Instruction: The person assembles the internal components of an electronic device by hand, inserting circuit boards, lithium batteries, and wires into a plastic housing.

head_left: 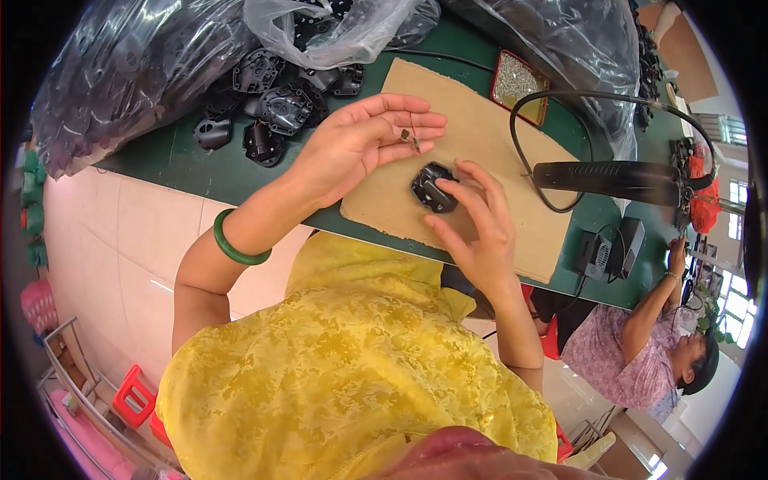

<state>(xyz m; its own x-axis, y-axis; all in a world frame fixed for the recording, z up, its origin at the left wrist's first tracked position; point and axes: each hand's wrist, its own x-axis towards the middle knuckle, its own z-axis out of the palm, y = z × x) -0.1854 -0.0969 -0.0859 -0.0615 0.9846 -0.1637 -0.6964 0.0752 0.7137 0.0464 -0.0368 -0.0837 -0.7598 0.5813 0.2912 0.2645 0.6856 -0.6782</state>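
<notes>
My left hand (364, 140) is raised palm-up over a brown cardboard sheet (488, 128), pinching a small metal spring clip (410, 139) between thumb and fingers. My right hand (474, 222) rests on the sheet, its fingertips holding a small black plastic part (433, 188) flat against it. The clip hovers just above and left of the black part. A green bangle (234, 248) circles my left wrist.
A pile of black plastic housings (268, 104) lies on the green table (176, 160) beside clear and dark plastic bags (120, 72). A red tray of small metal pieces (518, 84), a hanging black power screwdriver (616, 180) with cable, and a seated co-worker (640, 352) are at right.
</notes>
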